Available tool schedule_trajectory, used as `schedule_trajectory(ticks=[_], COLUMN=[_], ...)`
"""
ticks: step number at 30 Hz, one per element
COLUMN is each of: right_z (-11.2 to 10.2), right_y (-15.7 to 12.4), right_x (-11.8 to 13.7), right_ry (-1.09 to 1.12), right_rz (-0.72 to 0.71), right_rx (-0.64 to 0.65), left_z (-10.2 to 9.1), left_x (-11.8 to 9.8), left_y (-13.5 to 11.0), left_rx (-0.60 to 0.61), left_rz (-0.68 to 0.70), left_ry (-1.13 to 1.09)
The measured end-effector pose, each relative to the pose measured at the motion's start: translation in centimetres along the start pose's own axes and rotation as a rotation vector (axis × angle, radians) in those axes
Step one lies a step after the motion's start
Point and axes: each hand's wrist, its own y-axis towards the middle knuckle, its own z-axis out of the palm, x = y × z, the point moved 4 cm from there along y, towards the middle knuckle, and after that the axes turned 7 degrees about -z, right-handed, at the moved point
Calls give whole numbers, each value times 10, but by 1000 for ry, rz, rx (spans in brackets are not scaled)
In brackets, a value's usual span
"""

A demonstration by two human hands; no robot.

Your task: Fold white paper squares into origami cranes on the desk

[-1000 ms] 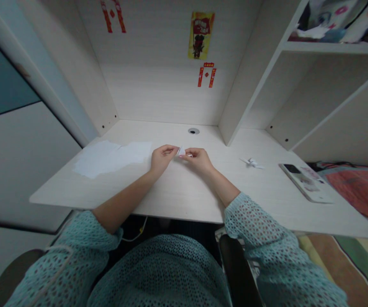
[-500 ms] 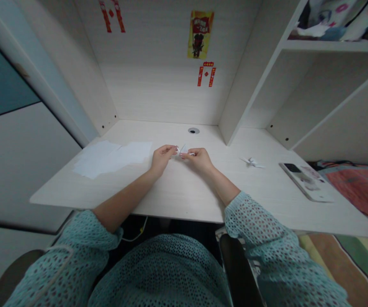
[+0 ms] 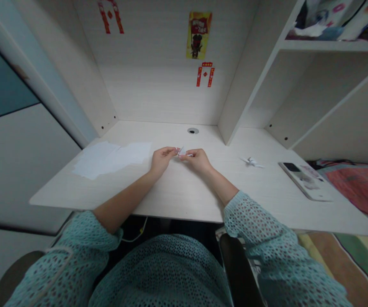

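Note:
A small folded piece of white paper point(image 3: 182, 151) is pinched between my two hands just above the pale wooden desk point(image 3: 177, 192). My left hand point(image 3: 161, 159) grips its left side with thumb and fingers closed. On the paper's right side, my right hand point(image 3: 197, 159) is closed in the same way. Most of the paper is hidden by my fingertips.
Flat white paper sheets point(image 3: 110, 157) lie on the desk at the left. A finished folded paper figure point(image 3: 251, 161) rests to the right, and a phone point(image 3: 305, 181) lies further right. A cable hole point(image 3: 193, 131) sits at the back. Shelves rise at the right.
The small paper has shifted slightly between my fingertips as they work it. Both hands stay in nearly the same place.

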Motion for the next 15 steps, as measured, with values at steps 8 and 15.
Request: schedule_trajectory(ticks=[8,15], right_z=[-1,-1], right_y=[0,-1], right_x=[5,4], right_ry=[-2,9], right_rz=[-2,-5], right_rx=[-1,-47], left_z=[0,-1], left_x=[-5,-8], left_y=[-3,-5], left_rx=[-50,-70], left_rz=[42,41], left_ry=[1,5])
